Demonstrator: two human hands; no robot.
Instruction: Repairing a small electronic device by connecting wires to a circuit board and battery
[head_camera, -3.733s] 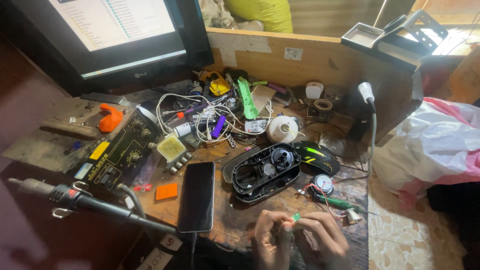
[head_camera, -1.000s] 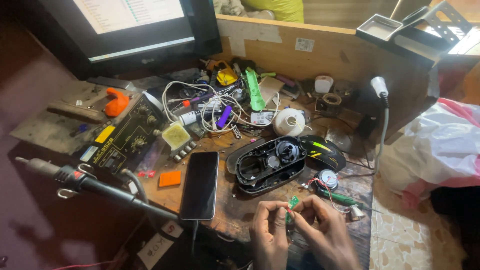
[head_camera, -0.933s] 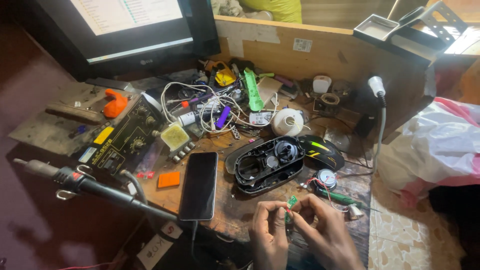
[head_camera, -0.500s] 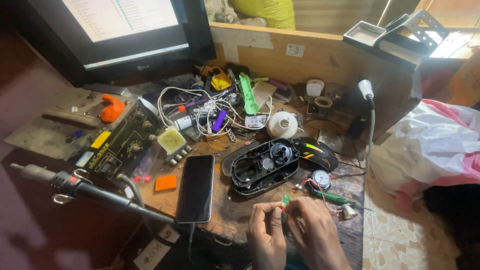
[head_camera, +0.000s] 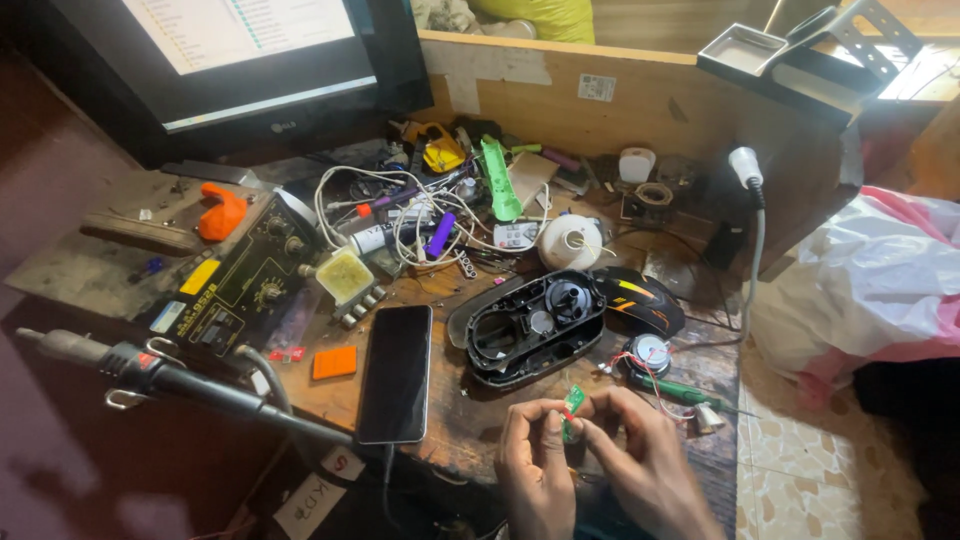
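- Since a moment earlier the two hands have stayed low at the near edge of the bench, and the view has shifted only slightly; the small green circuit board (head_camera: 571, 408) remains pinched between them.
- The left hand (head_camera: 535, 465) closes its thumb and forefinger on the board's lower part — fingers curled tight, nothing else in its hold.
- The right hand (head_camera: 640, 455) meets it from the other side, fingertips (head_camera: 588, 408) shut on the board's upper edge, so the board stands roughly upright in the narrow gap where both grips meet.
- The board is held just above the wooden workbench (head_camera: 470, 420), in front of an opened black plastic shell (head_camera: 530, 328) whose insides face up.
- Just right of the shell lies a black computer mouse cover (head_camera: 640, 298) with orange and yellow marks; near it sits a small round speaker (head_camera: 650, 352) trailing red wires, close to the right hand.
- A dark smartphone (head_camera: 396, 372) lies flat to the left of the hands, screen off, with an orange square piece (head_camera: 334, 362) beside it.
- Further left — a black soldering station (head_camera: 240, 285) and its hot-air handle (head_camera: 150, 375) reaching across the bench edge.
- A tangle of white cables (head_camera: 400, 215) and a lit monitor (head_camera: 240, 50) fill the back.
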